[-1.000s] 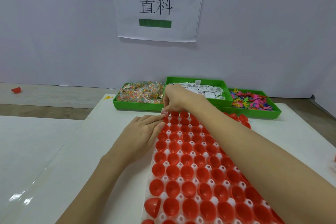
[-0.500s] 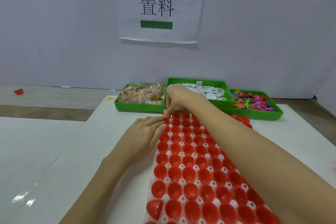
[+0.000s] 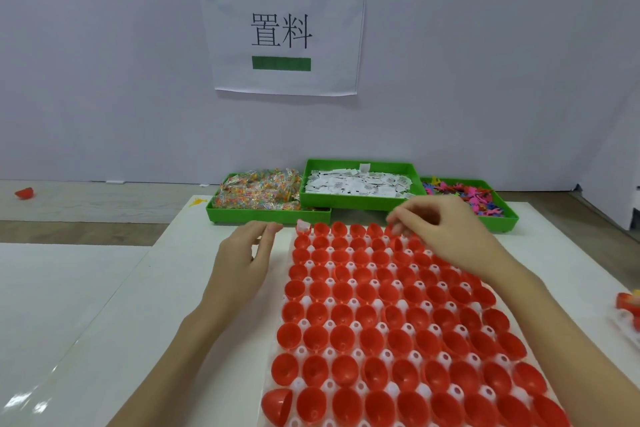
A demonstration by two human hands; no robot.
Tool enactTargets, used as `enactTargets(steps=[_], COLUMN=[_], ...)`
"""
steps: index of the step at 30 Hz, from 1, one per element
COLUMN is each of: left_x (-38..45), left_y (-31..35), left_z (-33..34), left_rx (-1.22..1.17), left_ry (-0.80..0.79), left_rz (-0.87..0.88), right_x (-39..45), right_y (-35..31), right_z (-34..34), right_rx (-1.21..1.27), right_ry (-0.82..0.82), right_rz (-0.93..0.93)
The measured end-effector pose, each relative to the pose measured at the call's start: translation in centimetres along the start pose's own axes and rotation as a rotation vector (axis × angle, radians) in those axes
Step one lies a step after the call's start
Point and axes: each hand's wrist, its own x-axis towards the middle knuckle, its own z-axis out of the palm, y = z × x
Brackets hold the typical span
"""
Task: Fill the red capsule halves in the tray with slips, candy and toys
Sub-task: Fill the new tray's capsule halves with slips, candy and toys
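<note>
A white tray (image 3: 375, 304) filled with rows of open red capsule halves (image 3: 374, 340) lies on the white table. A white slip (image 3: 303, 226) sits in the far-left corner half. My left hand (image 3: 247, 255) rests on the table just left of the tray's far corner, fingers straight. Above the far row, right of the middle, my right hand (image 3: 440, 230) hovers with its fingers curled and nothing visible in them. Behind the tray stand three green bins: candy (image 3: 258, 192), slips (image 3: 360, 182) and coloured toys (image 3: 464, 194).
One loose red half (image 3: 277, 406) lies tilted at the tray's near-left corner. Another tray with red pieces (image 3: 628, 305) shows at the right edge. A red piece (image 3: 24, 192) lies on the floor at far left. A paper sign (image 3: 282, 31) hangs on the wall.
My right hand left the far-left corner half, where a slip now lies, and moved right along the far row. My left hand drew slightly off the tray edge.
</note>
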Motion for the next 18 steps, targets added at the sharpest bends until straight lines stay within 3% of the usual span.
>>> enactTargets(steps=[5, 9, 16, 18], left_x=[0.3, 1.6, 9.1, 10.5], left_y=[-0.7, -0.5, 0.6, 0.7], left_z=[0.4, 1.1, 2.0, 2.1], left_rx=[0.145, 0.231, 0.425, 0.451], left_ry=[0.004, 0.007, -0.345, -0.353], left_rz=[-0.059, -0.001, 0.075, 0.095], right_x=[-3.0, -3.0, -3.2, -3.3], right_y=[2.0, 1.8, 1.9, 2.1], right_z=[-1.6, -2.2, -1.9, -1.9], right_rx=[0.134, 0.171, 0.136, 0.109], right_ry=[0.115, 0.144, 0.175, 0.182], right_rz=[0.004, -0.012, -0.001, 0.006])
